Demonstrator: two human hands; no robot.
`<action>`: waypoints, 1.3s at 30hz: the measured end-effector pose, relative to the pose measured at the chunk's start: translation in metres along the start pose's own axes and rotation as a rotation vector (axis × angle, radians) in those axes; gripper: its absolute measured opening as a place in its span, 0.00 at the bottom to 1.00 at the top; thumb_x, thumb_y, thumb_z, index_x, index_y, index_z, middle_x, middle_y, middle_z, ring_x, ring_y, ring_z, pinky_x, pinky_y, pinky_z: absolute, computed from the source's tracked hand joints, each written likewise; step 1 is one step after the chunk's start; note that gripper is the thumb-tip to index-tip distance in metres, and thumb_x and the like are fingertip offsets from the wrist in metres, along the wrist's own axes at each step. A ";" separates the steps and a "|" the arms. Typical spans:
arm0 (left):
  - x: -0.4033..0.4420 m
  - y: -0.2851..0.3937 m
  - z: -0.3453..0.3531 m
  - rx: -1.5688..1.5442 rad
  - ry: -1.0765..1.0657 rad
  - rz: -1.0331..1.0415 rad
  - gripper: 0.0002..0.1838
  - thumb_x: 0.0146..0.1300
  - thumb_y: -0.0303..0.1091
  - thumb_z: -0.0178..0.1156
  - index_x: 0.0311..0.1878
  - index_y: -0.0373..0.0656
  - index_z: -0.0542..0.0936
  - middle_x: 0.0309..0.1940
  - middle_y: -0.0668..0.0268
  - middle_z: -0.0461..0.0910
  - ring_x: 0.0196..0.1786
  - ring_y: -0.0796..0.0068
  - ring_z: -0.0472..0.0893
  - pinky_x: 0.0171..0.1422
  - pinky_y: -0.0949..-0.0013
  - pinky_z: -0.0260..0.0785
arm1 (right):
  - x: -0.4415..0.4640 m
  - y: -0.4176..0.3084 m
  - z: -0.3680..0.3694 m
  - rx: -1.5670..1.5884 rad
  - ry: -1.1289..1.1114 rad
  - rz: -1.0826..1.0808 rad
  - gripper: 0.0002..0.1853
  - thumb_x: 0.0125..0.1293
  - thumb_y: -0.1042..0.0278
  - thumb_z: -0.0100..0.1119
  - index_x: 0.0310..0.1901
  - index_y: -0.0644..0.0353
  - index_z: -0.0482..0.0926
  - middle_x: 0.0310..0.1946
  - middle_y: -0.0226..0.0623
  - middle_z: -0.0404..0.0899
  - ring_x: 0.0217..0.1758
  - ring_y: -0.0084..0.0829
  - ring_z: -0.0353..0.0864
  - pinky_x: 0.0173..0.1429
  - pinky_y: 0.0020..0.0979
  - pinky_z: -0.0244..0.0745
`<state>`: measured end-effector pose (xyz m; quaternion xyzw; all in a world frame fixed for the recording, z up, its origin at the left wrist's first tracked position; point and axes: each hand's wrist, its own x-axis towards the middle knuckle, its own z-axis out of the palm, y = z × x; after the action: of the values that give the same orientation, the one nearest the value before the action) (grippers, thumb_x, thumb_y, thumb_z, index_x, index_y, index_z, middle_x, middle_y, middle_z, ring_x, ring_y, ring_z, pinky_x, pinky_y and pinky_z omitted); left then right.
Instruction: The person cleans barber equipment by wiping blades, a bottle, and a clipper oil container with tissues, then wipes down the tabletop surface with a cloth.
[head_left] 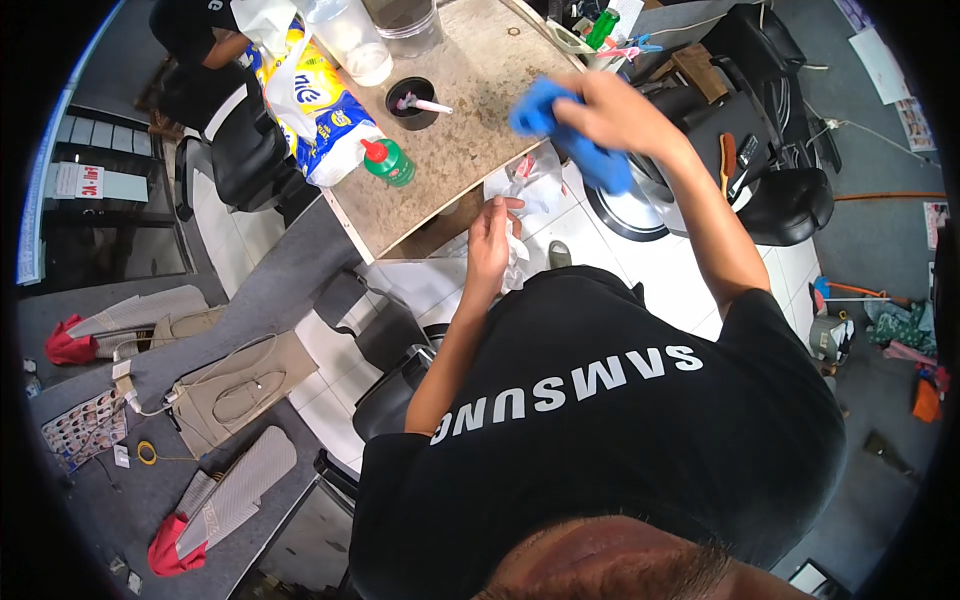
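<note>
My right hand (600, 110) is closed on a blue cloth (595, 160), raised just beyond the table's right edge; part of the cloth is smeared by motion and hangs down. Close to the table's front corner is my left hand (490, 240), fingers bent around crumpled white material (515, 262), perhaps tissue or thin plastic. On the worn table (470, 90) stands a black bowl (412, 112) with a pale pink-handled brush (430, 104) in it. Nearby are a green bottle (390, 165) with a red cap and a yellow-and-blue tissue pack (318, 105).
Clear plastic containers (405, 25) stand at the table's back. Black salon chairs (785, 205) are at right, one holding a brown-handled brush (727, 160) and a dark clipper-like device. A seated person (190, 30) is at upper left. Cables lie on the grey surface (240, 520) at left.
</note>
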<state>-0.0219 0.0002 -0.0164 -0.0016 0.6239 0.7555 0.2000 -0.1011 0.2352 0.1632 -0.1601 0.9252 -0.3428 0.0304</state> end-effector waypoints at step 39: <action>0.002 0.040 0.005 -0.240 0.121 0.078 0.28 0.85 0.58 0.42 0.37 0.45 0.73 0.24 0.71 0.72 0.17 0.81 0.68 0.17 0.73 0.61 | 0.085 0.035 0.050 -0.533 0.142 -0.115 0.22 0.65 0.67 0.60 0.61 0.55 0.79 0.48 0.45 0.80 0.52 0.52 0.84 0.52 0.50 0.82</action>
<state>-0.0347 0.0000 0.0214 -0.0471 0.5396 0.8304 0.1309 -0.1826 0.2025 0.1073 -0.1901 0.9719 -0.0990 -0.0973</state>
